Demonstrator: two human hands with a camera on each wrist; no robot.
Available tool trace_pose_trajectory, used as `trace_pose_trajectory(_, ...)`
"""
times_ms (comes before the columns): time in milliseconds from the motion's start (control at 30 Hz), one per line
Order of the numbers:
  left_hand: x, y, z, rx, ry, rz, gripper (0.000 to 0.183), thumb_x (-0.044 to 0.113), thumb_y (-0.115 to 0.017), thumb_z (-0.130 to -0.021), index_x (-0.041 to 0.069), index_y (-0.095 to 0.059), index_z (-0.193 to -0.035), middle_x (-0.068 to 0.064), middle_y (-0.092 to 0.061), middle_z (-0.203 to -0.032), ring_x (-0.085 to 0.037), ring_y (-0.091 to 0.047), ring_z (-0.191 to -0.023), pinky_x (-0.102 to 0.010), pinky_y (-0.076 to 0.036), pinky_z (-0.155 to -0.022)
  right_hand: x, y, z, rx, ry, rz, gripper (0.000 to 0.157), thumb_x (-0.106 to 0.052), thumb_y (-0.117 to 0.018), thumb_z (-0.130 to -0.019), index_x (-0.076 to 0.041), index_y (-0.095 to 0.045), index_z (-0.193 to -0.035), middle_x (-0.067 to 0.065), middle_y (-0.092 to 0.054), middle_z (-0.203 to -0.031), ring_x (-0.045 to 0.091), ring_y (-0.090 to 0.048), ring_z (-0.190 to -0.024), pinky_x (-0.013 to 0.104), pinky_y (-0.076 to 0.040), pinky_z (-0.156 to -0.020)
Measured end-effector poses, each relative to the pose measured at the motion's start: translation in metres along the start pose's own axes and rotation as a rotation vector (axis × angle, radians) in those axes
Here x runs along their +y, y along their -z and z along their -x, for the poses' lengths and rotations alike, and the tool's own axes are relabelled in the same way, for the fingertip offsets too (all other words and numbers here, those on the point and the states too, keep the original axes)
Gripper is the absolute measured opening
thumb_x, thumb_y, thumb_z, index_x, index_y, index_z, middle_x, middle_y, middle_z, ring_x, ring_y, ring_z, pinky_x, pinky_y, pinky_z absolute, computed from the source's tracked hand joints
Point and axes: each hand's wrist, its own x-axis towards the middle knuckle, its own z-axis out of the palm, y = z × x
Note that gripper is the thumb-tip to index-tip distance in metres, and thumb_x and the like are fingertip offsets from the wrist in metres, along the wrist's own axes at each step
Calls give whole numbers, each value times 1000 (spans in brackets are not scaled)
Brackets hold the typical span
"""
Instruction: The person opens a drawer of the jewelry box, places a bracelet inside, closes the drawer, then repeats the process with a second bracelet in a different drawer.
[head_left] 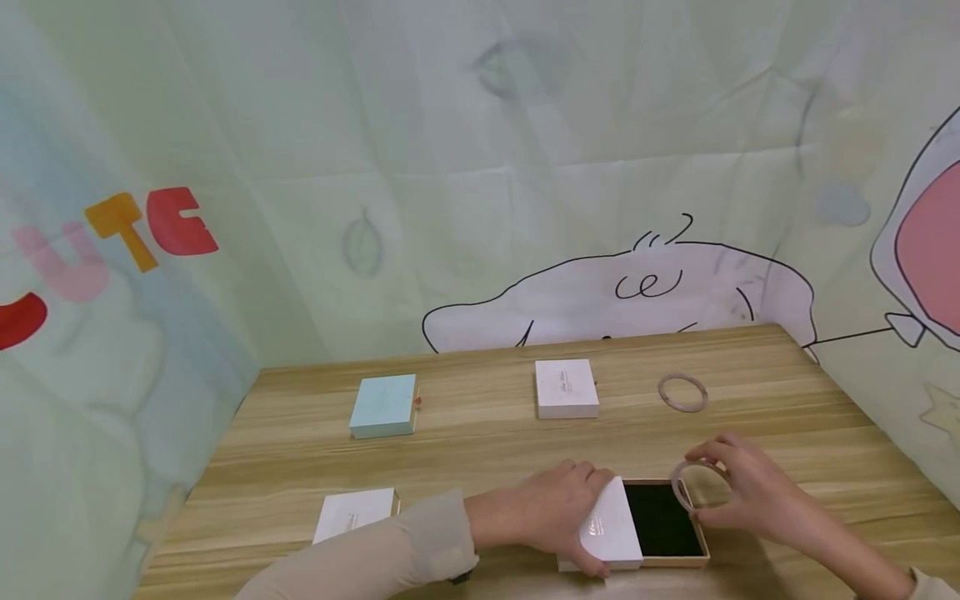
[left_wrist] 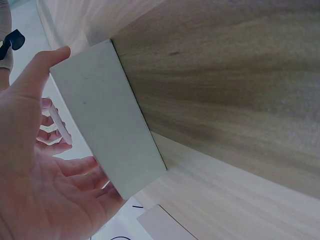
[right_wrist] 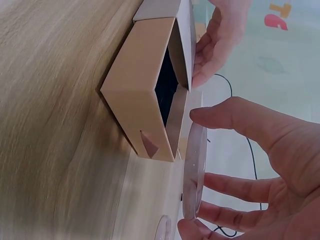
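Clock directions are taken from the half-open drawer box, with 12 o'clock toward the far edge of the wood-grain desk (head_left: pixel 480 454). At far left, colored letters (head_left: pixel 120 225) are printed on the fabric backdrop (head_left: pixel 442 192). On the desk, a white gift box (head_left: pixel 348 514) lies at 9 o'clock, its near part hidden by the beige sleeve (head_left: pixel 360 554) of the left arm. A light-blue gift box (head_left: pixel 383 404), with a small reddish tab at its 3 o'clock side, lies at 10 o'clock.

The left hand (head_left: pixel 540 508) comes in from 9 o'clock and grips the white outer cover (head_left: pixel 618 529) of the drawer box, thumb at the near end and fingers at the far end. A second white gift box (head_left: pixel 566 388), printed on top, sits at 11 o'clock.

The dark-lined inner drawer (head_left: pixel 663 521) sticks out of the cover toward 3 o'clock; a pinkish ribbon tab (right_wrist: pixel 149 145) shows on its end panel. Near 1 o'clock a pale bangle (head_left: pixel 686 408) lies flat, well apart from the boxes. At 2 o'clock the translucent bangle (right_wrist: pixel 194 170) is held tilted just beside the drawer's rim; the right hand (head_left: pixel 750 487) pinches it between thumb and fingertips at opposite edges of the ring.
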Motion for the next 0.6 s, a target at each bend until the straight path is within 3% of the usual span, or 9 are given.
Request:
trace_pose_trajectory(200, 0, 0, 0, -8, -2, 7, 105, 71, -76, -71, 5, -41, -145, -2, -56, -120, -6, -50, -97, -17, -44, -83, -2, -2, -2, 9, 29, 1, 59, -25, -96, -51, -7, -71, -101, -3, -57, -93, 17, -54, -82, 27, -43, -62)
trace_pose_trajectory(600, 0, 1, 1, -8, -4, 0, 105, 71, -75, -72, 5, -41, -145, -3, -57, -120, -7, -50, -98, -17, -44, -84, -10, -5, -4, -75, 1, -25, 61, -26, -97, -54, -7, -70, -105, -1, -58, -97, 19, -55, -85, 28, -46, -64)
